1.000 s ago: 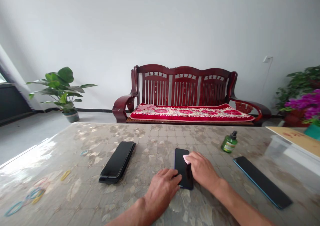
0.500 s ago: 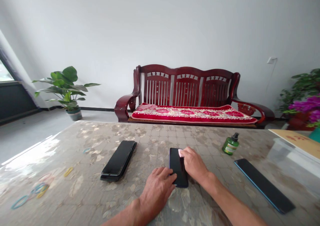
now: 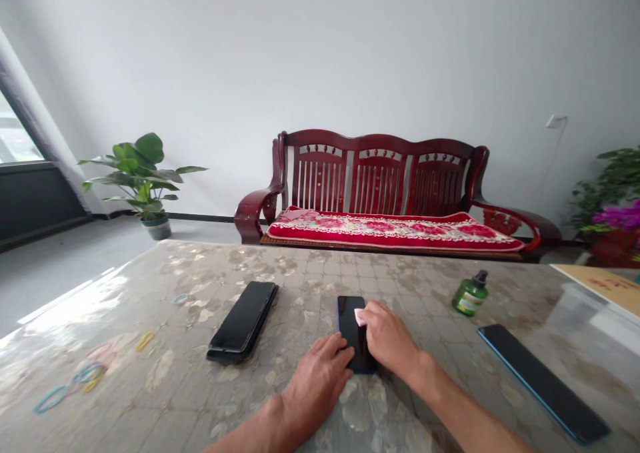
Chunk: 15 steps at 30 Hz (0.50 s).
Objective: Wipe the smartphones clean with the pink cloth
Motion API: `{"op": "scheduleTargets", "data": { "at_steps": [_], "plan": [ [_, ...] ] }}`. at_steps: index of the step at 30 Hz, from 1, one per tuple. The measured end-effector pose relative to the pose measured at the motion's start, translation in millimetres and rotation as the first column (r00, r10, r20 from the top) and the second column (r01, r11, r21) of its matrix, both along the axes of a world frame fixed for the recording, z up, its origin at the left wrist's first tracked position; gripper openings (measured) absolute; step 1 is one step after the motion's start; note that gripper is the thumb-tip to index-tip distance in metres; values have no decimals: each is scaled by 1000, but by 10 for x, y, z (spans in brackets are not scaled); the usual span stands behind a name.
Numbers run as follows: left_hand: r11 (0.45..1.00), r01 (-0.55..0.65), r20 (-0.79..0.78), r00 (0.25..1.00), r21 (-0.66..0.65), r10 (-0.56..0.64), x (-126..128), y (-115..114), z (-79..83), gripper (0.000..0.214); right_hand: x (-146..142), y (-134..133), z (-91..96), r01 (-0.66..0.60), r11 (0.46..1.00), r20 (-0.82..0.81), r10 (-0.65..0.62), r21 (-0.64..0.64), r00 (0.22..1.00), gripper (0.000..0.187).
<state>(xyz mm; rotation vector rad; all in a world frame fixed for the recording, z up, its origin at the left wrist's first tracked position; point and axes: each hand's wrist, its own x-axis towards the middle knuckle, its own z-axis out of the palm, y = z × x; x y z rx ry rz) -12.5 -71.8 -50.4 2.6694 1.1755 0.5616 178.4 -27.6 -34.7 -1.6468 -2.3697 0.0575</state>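
A black phone (image 3: 350, 323) lies face up on the patterned table (image 3: 300, 273) in front of me. My left hand (image 3: 320, 383) rests on its near left corner, fingers curled onto the edge, holding it down. My right hand (image 3: 387, 338) lies over the phone's right side, fingers pressed together on a small pink cloth (image 3: 359, 317) that sits on the screen.
A stack of black phones (image 3: 243, 321) lies to the left, one more phone (image 3: 543, 381) to the right. A green bottle (image 3: 470, 294) stands at the back right. Coloured rubber bands (image 3: 75, 381) lie at the left edge. A clear box (image 3: 595, 309) is far right.
The pink cloth under my right hand has slid toward the phone's far end and a little left. My left hand has stayed on the near corner. The camera has shifted slightly.
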Motion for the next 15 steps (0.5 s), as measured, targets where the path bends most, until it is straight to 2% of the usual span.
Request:
{"op": "scheduleTargets", "data": {
  "at_steps": [4, 8, 15],
  "plan": [
    [999, 42, -10, 999, 24, -42, -5, 21, -35, 26, -34, 194, 18, 23, 1000, 27, -23, 5, 999, 35],
    [999, 32, 20, 999, -3, -32, -20, 43, -59, 29, -107, 313, 32, 63, 998, 88, -65, 26, 994, 31],
    [999, 32, 59, 998, -21, -31, -16, 39, -23, 22, -166, 65, 63, -26, 1000, 91, 27, -3, 996, 30]
  ]
}}
